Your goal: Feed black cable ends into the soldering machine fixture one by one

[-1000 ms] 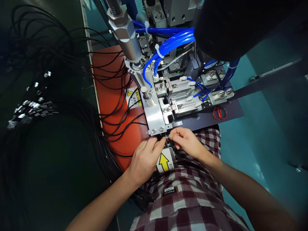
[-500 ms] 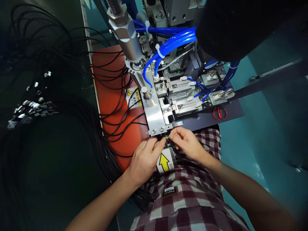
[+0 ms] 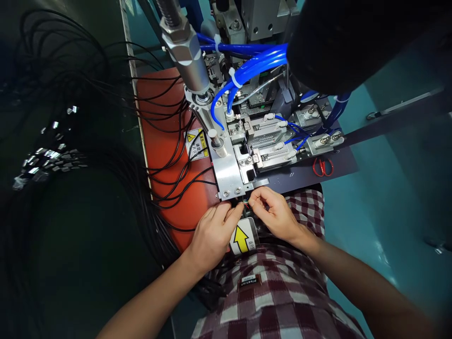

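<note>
1. The right hand [image 3: 275,212] has shifted slightly outward and its wrist lower, while the left hand [image 3: 212,230] keeps its place; the coloured wires [image 3: 246,203] now show a little more clearly, which suggests that fine wire handling continues.
2. Both hands are narrowed to a fingertip pinch on those wires (single strands are too small to count), which sit between the fingertips, just beyond the steel plate [image 3: 228,172].
3. Black cables [image 3: 176,173] cross the red tabletop [image 3: 160,148]; red-handled scissors [image 3: 322,166] lie well apart, to the right.
4. The plate's near edge and the yellow-arrow label [image 3: 242,238] below probably leave the fingers little room.
</note>
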`<state>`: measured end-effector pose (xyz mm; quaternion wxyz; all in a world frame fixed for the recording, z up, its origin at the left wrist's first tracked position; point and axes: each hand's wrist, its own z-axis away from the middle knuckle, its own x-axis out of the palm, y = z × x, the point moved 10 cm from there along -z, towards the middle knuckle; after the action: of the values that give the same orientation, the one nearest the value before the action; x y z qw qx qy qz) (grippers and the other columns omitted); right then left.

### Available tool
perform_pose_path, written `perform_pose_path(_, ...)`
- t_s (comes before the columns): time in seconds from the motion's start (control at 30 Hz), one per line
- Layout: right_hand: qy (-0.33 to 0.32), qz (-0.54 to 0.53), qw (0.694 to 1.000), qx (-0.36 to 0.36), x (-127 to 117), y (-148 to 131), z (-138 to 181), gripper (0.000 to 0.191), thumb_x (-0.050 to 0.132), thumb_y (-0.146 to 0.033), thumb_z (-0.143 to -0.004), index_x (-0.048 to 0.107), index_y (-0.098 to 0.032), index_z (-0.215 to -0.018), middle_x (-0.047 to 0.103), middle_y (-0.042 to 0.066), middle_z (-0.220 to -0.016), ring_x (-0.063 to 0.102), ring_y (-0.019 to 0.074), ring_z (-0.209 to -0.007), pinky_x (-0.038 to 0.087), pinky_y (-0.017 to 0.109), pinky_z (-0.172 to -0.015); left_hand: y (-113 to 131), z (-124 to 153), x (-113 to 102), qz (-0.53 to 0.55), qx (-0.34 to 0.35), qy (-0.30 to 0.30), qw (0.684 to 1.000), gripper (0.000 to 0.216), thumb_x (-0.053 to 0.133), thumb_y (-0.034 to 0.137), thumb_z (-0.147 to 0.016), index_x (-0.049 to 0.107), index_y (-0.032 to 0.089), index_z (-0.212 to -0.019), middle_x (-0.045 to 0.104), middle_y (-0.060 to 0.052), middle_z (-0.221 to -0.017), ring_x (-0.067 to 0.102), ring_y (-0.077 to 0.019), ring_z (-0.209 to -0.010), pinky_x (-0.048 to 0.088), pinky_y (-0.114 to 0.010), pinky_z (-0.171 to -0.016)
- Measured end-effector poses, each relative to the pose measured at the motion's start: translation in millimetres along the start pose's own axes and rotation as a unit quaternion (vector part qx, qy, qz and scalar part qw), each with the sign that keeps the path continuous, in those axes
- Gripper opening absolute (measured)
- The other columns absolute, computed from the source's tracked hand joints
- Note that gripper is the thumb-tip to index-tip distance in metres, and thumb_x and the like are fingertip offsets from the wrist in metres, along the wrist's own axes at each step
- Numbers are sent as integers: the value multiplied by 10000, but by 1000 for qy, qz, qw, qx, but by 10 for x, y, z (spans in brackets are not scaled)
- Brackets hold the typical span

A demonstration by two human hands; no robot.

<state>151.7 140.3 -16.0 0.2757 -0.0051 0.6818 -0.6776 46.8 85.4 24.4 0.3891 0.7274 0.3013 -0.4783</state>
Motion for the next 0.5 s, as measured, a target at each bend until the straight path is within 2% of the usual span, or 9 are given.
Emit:
perform_pose_path(0.33, 2, -4, 1000, 0, 9, 11, 8, 120, 505, -156, -895, 530, -185, -782, 539, 7, -753, 493, 132, -666, 394, 268, -633, -12, 9, 23, -3, -3, -2, 1000, 329, 448, 81, -895, 549, 108, -1207, 548, -77, -844, 541, -179, -725, 492, -286, -629)
perform_pose_path(0.5, 1, -17, 998, 57, 28, 93, 15, 111, 510, -168, -869, 539, -183, -763, 528, -7, -710, 480, 125, -639, 379, 256, -597, 1, 10, 13, -7, 2, -3, 1000, 338, 435, 81, -897, 539, 99, -1218, 544, -81, -846, 539, -184, -732, 490, -289, -625)
